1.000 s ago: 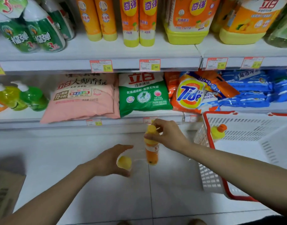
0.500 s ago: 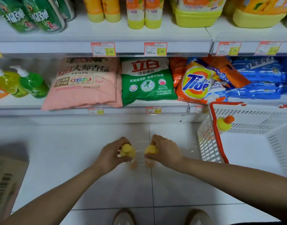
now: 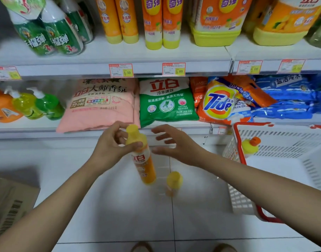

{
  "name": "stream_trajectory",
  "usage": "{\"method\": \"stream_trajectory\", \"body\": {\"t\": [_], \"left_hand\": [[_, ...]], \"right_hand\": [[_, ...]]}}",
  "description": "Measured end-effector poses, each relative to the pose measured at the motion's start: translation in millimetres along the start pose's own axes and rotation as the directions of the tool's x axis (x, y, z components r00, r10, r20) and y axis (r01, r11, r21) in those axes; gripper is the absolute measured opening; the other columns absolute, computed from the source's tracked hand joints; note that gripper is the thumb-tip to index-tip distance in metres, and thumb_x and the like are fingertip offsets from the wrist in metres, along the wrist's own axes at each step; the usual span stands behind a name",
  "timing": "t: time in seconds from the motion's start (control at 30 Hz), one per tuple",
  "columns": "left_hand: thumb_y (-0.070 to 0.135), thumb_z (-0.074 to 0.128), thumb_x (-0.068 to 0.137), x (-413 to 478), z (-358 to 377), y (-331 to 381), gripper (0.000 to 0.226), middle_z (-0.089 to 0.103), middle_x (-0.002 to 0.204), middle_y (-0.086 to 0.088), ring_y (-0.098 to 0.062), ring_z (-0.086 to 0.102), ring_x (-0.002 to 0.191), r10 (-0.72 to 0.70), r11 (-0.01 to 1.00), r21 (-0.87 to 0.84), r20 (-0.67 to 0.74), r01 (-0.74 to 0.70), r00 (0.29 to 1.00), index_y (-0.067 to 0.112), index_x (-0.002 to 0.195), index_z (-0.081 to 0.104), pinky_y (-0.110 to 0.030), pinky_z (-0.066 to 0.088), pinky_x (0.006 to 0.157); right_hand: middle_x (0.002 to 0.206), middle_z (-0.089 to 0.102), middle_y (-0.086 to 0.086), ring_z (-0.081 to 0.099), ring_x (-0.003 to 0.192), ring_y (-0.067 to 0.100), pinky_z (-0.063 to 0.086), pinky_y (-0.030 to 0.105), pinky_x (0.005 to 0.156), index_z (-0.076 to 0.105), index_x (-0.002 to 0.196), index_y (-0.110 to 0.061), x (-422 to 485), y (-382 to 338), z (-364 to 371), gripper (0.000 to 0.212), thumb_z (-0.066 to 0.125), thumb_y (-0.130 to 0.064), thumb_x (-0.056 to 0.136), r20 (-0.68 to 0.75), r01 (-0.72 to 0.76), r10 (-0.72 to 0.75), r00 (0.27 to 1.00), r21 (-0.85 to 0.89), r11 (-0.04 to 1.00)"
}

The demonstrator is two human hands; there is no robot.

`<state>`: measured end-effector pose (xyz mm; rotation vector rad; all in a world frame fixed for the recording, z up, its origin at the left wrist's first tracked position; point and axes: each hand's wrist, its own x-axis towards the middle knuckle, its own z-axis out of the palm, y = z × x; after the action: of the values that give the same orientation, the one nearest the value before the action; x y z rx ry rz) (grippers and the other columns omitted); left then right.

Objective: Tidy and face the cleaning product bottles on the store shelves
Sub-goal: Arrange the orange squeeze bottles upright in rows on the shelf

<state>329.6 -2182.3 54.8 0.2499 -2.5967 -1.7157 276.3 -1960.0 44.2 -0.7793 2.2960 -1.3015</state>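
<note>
Ur left hand (image 3: pixel 110 148) grips 1 bottle (image 3: pixel 143 164) by the neck, cap up. Ur right hand (image 3: pixel 176 144) is open; 2nd bottle (image 3: pixel 174 180) stands upright on the floor (image 3: pixel 119 206) nearest it.

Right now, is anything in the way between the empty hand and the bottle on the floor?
Nothing visible. The right hand is open above the floor bottle, with open space between them. The held bottle, in the left hand, hangs beside it, not between.
</note>
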Motion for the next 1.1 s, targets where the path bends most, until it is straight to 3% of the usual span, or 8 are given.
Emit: {"method": "stream_trajectory", "body": {"t": [0.13,0.3,0.4,0.53,0.67,0.77,0.93,1.1], "left_hand": [[0.023,0.088,0.064,6,2,43,0.048,0.054,0.062,0.012,0.000,0.048,0.052,0.062,0.998,-0.012,-0.147,-0.064,0.987,0.027,0.096,0.052,-0.026,0.042,0.057],[0.042,0.084,0.057,2,2,73,0.062,0.065,0.075,0.010,0.003,0.059,0.062,0.046,0.982,-0.174,-0.179,-0.078,0.983,0.024,0.108,0.054,-0.018,0.047,0.058],[0.054,0.072,0.072,2,1,69,0.064,0.067,0.114,0.006,-0.002,0.062,0.103,0.049,0.984,-0.173,0.038,-0.042,0.998,0.023,0.125,0.055,-0.008,0.047,0.074],[0.067,0.059,0.070,-9,2,41,0.061,0.071,0.110,0.008,-0.009,0.068,0.099,-0.011,0.995,-0.088,0.312,0.040,0.950,0.033,0.121,0.061,-0.020,0.049,0.083],[0.042,0.071,0.085,-6,4,31,0.034,0.072,0.097,0.002,-0.018,0.071,0.084,0.051,0.994,-0.110,0.246,-0.024,0.968,0.025,0.113,0.062,-0.022,0.053,0.070],[0.039,0.079,0.075,-2,3,23,0.041,0.068,0.095,0.006,-0.007,0.064,0.085,0.107,0.993,0.029,0.087,-0.110,0.990,0.035,0.111,0.059,-0.018,0.050,0.067],[0.018,0.086,0.070,-2,4,18,0.062,0.053,0.113,0.009,0.011,0.049,0.101,0.278,0.938,0.250,-0.133,-0.239,0.951,0.035,0.119,0.052,-0.014,0.041,0.074],[0.051,0.084,0.064,0,1,21,0.072,0.065,0.098,0.009,-0.003,0.063,0.087,0.105,0.988,-0.116,0.049,-0.098,0.993,0.041,0.127,0.051,-0.019,0.055,0.071]], "right_hand": [[0.113,0.064,-0.002,0.062,0.097,0.012,0.060,0.037,0.082,0.051,0.127,-0.023,16,-34,8,0.060,0.081,-0.037,0.077,-0.121,0.107,-0.100,0.988,0.056,0.993],[0.097,0.066,-0.003,0.062,0.088,0.017,0.058,0.033,0.075,0.062,0.113,-0.017,23,-46,-15,0.042,0.075,-0.039,0.079,-0.274,0.277,-0.267,0.924,-0.004,0.961],[0.099,0.067,0.000,0.067,0.090,0.013,0.056,0.026,0.075,0.061,0.111,-0.015,19,-51,-32,0.021,0.064,-0.023,0.093,-0.369,0.212,-0.093,0.925,0.295,0.932],[0.095,0.071,-0.001,0.072,0.090,0.008,0.058,0.022,0.071,0.060,0.113,-0.004,15,-54,-52,0.027,0.051,-0.026,0.100,-0.432,0.185,0.120,0.894,0.600,0.778],[0.103,0.071,0.001,0.071,0.098,0.015,0.061,0.031,0.078,0.061,0.110,-0.016,16,-57,-74,0.032,0.051,-0.043,0.098,-0.356,0.043,0.205,0.912,0.578,0.815],[0.104,0.073,0.005,0.072,0.096,0.018,0.062,0.038,0.073,0.065,0.107,-0.021,15,-53,-89,0.044,0.052,-0.060,0.091,-0.325,-0.077,0.334,0.885,0.605,0.792],[0.094,0.072,0.009,0.072,0.076,0.013,0.060,0.029,0.058,0.066,0.092,-0.010,12,-29,-82,0.019,0.061,-0.028,0.096,-0.357,-0.079,0.387,0.851,0.639,0.765],[0.084,0.075,0.002,0.071,0.081,0.016,0.058,0.030,0.066,0.065,0.086,-0.014,19,-21,-85,0.011,0.061,-0.016,0.096,-0.508,0.156,0.274,0.817,0.652,0.742]]}}
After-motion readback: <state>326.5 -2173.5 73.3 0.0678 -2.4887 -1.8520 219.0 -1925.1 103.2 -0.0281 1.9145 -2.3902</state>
